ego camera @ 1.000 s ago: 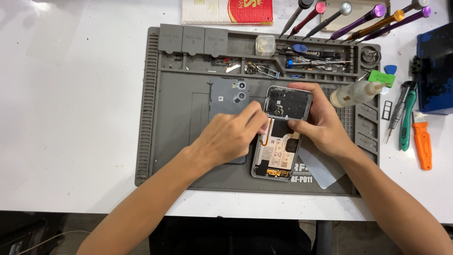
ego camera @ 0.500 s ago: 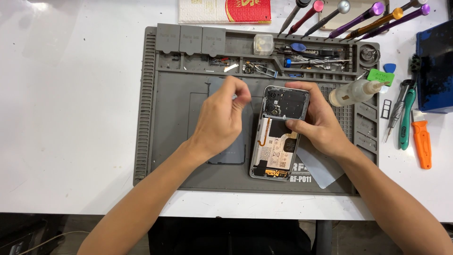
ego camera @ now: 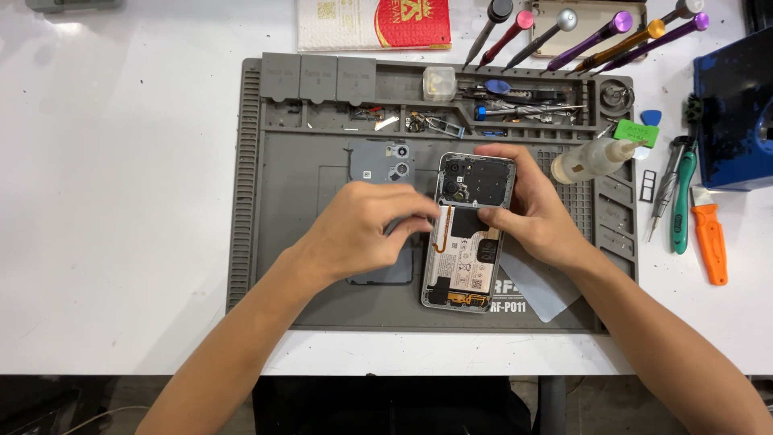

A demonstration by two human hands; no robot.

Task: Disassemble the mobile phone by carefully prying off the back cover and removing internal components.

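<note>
An opened phone [ego camera: 467,250] lies face down on the grey work mat [ego camera: 282,209], its battery and dark top shield showing. My right hand [ego camera: 535,213] grips the phone's upper right side, thumb on the shield. My left hand [ego camera: 362,229] rests on the mat beside the phone. Its fingertips are pinched together at the phone's left edge, and nothing shows between them. The grey back cover [ego camera: 380,161] lies left of the phone, partly under my left hand.
The mat's top tray holds small parts, a clear box [ego camera: 439,82] and tweezers. Several screwdrivers [ego camera: 564,36] lie beyond it. To the right are a glue bottle [ego camera: 592,159], green and orange tools [ego camera: 696,217] and a blue box [ego camera: 737,121]. A clear sheet [ego camera: 535,290] lies under my right wrist.
My left hand lifted off the phone, went up-left over the back cover, then came back down to the phone's left edge. My right hand kept its hold.
</note>
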